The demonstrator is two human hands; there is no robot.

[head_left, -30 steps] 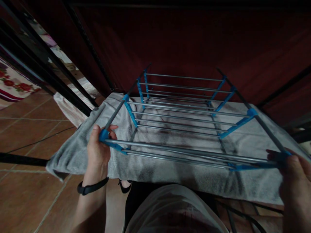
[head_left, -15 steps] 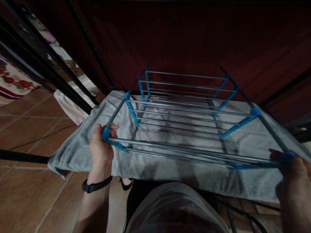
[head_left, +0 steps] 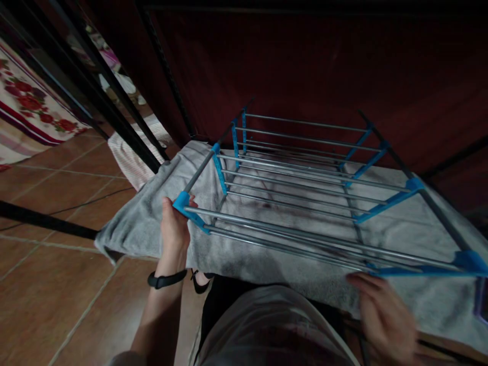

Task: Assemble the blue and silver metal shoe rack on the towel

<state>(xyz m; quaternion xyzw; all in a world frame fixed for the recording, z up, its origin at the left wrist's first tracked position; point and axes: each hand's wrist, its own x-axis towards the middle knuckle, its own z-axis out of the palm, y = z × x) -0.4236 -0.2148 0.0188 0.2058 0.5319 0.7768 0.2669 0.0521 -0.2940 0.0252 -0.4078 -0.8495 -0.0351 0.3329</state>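
A drying rack with grey metal bars (head_left: 282,201) and blue plastic joints stands spread over a grey blanket (head_left: 152,213). At its near left corner, my left hand (head_left: 176,226) is closed around the blue joint (head_left: 182,200), thumb on the outside and fingertips showing past the bar. My right hand (head_left: 385,315), blurred, is just below the near bars, beside the inner end of the right blue bracket (head_left: 412,271). Its fingers reach out to the left, loosely, with nothing seen in them. Whether they touch the rack is unclear. The near right blue corner (head_left: 470,262) has no hand on it.
Behind the rack rises a dark red panel (head_left: 305,61). Black metal posts (head_left: 110,96) slant down at the left, above a brown tiled floor (head_left: 57,300). A striped cloth (head_left: 131,155) and floral fabric (head_left: 30,101) lie further left. A purple-edged object (head_left: 481,300) shows at the right edge.
My right hand has let go of the near right corner and moved left to below the near bars. My left hand keeps its hold. The view has shifted a little.
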